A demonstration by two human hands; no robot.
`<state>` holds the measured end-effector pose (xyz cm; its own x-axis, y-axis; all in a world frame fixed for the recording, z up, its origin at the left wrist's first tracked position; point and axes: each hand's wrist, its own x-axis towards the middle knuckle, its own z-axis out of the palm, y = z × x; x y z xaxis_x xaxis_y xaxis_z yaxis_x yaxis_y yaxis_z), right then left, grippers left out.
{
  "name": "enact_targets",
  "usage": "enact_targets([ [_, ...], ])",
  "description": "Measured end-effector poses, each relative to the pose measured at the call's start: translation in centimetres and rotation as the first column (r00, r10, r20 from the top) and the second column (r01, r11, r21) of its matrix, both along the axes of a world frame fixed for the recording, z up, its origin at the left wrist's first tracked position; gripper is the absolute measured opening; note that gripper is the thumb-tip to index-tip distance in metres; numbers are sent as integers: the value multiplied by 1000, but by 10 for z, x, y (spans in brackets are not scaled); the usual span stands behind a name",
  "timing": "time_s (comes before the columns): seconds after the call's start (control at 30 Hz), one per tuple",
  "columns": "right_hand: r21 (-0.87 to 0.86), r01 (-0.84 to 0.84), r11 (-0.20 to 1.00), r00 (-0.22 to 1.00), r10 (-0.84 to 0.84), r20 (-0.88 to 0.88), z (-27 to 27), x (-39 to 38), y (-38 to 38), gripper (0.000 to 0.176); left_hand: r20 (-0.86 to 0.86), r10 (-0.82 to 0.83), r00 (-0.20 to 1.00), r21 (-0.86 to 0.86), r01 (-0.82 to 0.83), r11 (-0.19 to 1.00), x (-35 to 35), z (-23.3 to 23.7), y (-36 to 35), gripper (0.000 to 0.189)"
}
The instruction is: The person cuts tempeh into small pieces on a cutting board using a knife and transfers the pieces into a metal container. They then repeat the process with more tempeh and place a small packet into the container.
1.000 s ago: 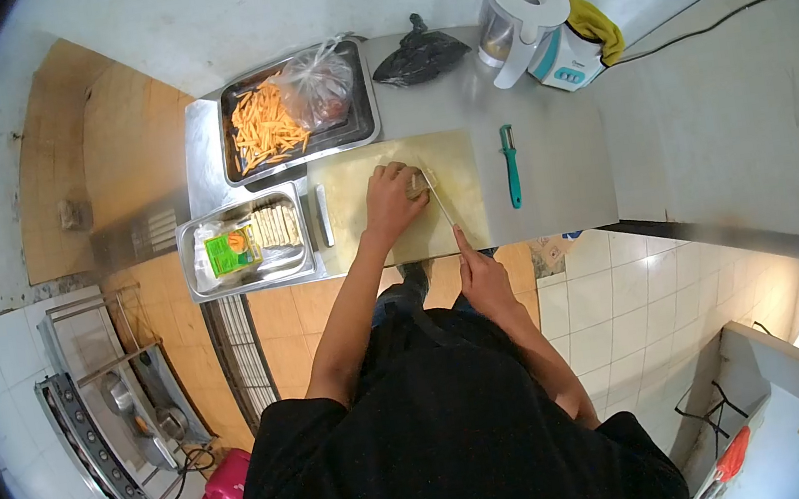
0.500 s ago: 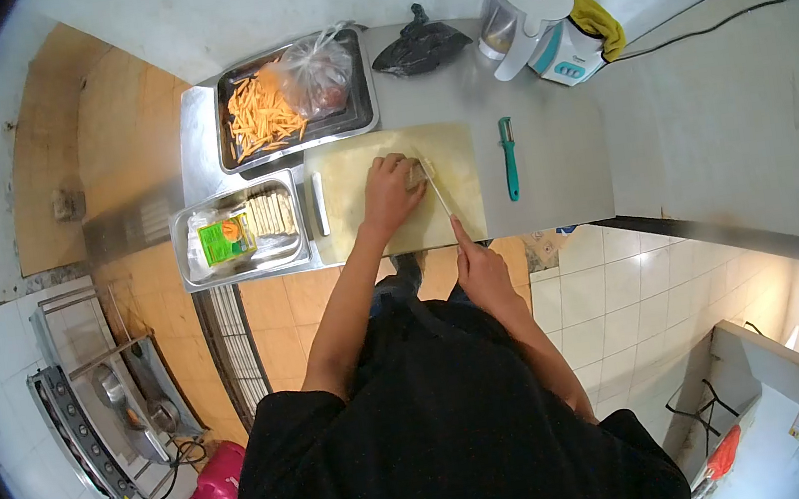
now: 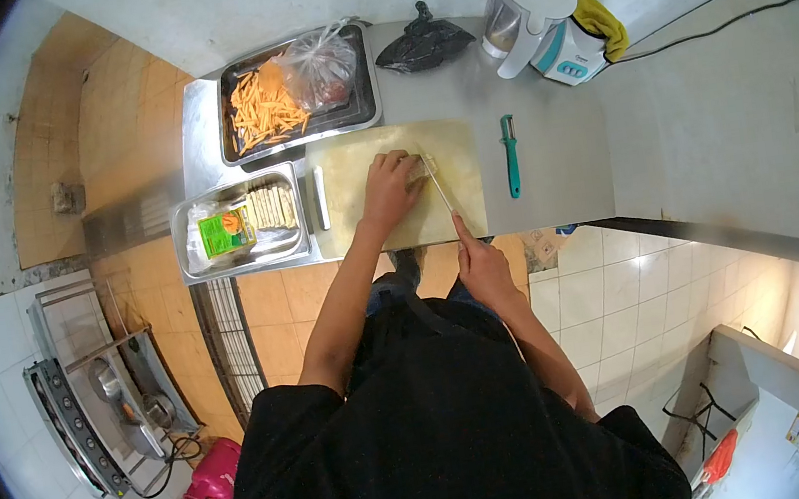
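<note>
My right hand (image 3: 483, 267) is closed round the handle of a knife (image 3: 442, 188), whose blade points away from me over the cutting board (image 3: 357, 154). Under the curled fingers of my left hand (image 3: 392, 190) is a pale piece of food (image 3: 419, 170), mostly hidden, possibly tempeh. The blade lies against the right side of this piece, close to my fingertips. Left of the board, a metal pan (image 3: 245, 267) holds pale sliced pieces (image 3: 271, 208) in a row and a green packet (image 3: 226, 232).
Behind the pan, a dark baking tray (image 3: 370, 102) holds orange strips (image 3: 262, 111) and a clear plastic bag (image 3: 315, 69). A black bag (image 3: 423, 42), a blender (image 3: 530, 15) with a yellow cloth (image 3: 600, 24), and a green-handled peeler (image 3: 512, 159) lie on the counter.
Both hands keep almost the same place, with the knife shifted very slightly against the piece. The whole view has tilted a little.
</note>
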<state>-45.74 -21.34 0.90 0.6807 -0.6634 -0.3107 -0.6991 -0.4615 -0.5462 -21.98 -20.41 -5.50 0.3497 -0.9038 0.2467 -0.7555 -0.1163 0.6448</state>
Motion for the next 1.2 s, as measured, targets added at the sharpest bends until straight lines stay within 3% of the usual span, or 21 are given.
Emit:
enact_targets([
  [0.67,-7,16,1000,1000,-16,23,1,1,-1,62,31,23,999,-49,-21,999,-1,-3,-3,43],
  [0.77,-5,3,1000,999,-4,-42,1,1,1,67,41,25,999,-51,-23,998,-1,-4,-3,42],
  [1.2,-59,35,998,998,-31,62,-30,-21,15,66,30,35,999,-62,-33,997,2,-15,-6,39],
])
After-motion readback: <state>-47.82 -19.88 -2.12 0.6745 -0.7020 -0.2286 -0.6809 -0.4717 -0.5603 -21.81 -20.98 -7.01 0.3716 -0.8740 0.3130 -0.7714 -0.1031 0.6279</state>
